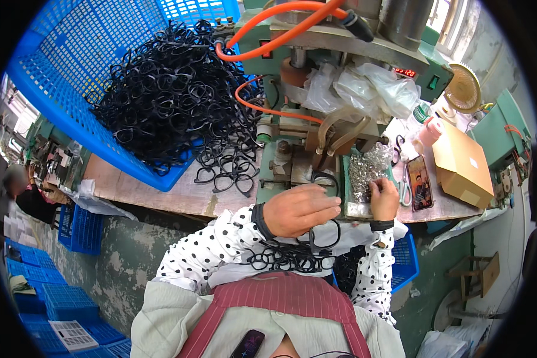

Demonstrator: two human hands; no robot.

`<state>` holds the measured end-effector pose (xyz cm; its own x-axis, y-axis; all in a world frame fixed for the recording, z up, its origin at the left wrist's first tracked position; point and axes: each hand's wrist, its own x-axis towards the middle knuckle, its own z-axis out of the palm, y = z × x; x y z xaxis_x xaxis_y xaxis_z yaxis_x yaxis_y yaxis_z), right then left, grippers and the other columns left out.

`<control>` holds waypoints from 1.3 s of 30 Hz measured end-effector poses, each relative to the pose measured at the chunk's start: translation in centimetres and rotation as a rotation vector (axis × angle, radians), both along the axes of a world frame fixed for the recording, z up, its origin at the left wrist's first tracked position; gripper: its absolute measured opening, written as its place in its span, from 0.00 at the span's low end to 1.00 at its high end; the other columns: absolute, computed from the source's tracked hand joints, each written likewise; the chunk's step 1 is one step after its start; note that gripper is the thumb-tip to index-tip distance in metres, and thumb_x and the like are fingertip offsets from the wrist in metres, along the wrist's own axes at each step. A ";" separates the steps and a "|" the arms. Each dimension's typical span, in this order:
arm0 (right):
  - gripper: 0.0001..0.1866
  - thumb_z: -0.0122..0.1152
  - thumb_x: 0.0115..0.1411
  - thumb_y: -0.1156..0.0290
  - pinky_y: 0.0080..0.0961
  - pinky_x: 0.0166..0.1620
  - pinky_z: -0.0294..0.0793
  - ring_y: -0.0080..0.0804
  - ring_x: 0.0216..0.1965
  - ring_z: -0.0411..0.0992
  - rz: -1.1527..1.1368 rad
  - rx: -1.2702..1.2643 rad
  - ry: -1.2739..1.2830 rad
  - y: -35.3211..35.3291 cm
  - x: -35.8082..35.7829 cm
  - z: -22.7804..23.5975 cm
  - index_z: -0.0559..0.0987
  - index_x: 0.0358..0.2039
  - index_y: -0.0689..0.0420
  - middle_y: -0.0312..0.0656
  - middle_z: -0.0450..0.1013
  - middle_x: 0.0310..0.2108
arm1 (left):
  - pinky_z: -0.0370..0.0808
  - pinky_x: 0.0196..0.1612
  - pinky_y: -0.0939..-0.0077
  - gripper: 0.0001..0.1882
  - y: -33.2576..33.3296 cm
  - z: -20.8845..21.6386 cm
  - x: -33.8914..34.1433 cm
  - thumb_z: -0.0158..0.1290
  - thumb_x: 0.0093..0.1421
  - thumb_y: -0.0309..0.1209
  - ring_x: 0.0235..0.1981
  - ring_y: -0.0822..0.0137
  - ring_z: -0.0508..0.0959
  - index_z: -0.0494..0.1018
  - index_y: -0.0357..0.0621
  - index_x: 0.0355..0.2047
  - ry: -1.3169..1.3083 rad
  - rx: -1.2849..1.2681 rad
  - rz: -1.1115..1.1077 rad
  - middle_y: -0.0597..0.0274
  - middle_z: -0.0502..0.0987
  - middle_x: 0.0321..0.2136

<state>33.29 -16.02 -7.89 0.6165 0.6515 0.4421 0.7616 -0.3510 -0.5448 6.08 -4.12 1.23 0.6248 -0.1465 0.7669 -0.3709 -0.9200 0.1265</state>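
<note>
My left hand (pixel 301 209) grips a black eyeglass frame (pixel 326 246) in front of the green press (pixel 274 152). One rim hangs below the fingers, and another black rim shows above them at the press's fixture. My right hand (pixel 384 200) reaches into a tray of small silvery metal parts (pixel 361 173), with thumb and fingers drawn together. Whatever is between those fingertips is too small to make out. More black eyeglass frames (pixel 280 256) lie in a heap on my lap.
To the left, a big blue basket (pixel 71 110) spills black eyeglass frames (pixel 167 101) onto the table. Scissors (pixel 404 190), a phone (pixel 420 184) and a cardboard box (pixel 462 167) lie right of the tray. Orange hoses (pixel 274 33) loop over the press. Below stands another blue basket (pixel 404 262).
</note>
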 end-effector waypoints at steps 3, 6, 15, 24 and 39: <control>0.05 0.68 0.52 0.71 0.32 0.36 0.73 0.39 0.30 0.75 0.038 0.169 0.122 0.6 0.0 0.0 0.82 0.29 0.56 0.42 0.76 0.28 | 0.73 0.50 0.58 0.24 -0.3 0.8 -0.5 0.55 0.54 0.26 0.44 0.54 0.76 0.71 0.40 0.53 0.041 0.067 0.051 0.53 0.73 0.52; 0.05 0.68 0.53 0.71 0.27 0.36 0.74 0.34 0.30 0.76 0.017 0.270 0.198 0.4 -0.1 -0.3 0.84 0.31 0.56 0.43 0.78 0.29 | 0.73 0.45 0.62 0.20 2.0 0.6 -2.9 0.57 0.54 0.28 0.42 0.56 0.76 0.74 0.43 0.49 -0.117 0.209 0.157 0.56 0.75 0.49; 0.05 0.62 0.58 0.72 0.29 0.32 0.74 0.36 0.26 0.77 -0.142 0.216 0.172 0.6 -2.0 1.0 0.79 0.34 0.58 0.44 0.77 0.27 | 0.68 0.42 0.52 0.15 15.0 -9.8 -8.5 0.60 0.53 0.37 0.44 0.52 0.71 0.77 0.62 0.43 0.438 -0.047 1.551 0.63 0.70 0.52; 0.05 0.58 0.61 0.73 0.36 0.35 0.74 0.47 0.32 0.76 -0.077 0.234 -0.144 0.6 -1.6 -0.2 0.78 0.37 0.57 0.46 0.77 0.31 | 0.68 0.41 0.59 0.09 14.6 -9.4 -10.9 0.54 0.58 0.33 0.38 0.56 0.75 0.75 0.50 0.40 0.256 -0.067 1.338 0.64 0.77 0.37; 0.09 0.63 0.53 0.81 0.20 0.38 0.71 0.25 0.32 0.75 0.393 0.419 0.570 2.7 -10.5 10.6 0.83 0.36 0.64 0.42 0.79 0.32 | 0.73 0.47 0.60 0.23 -1.5 1.9 -0.8 0.60 0.52 0.29 0.36 0.59 0.78 0.73 0.41 0.50 -0.126 -0.006 0.294 0.60 0.78 0.38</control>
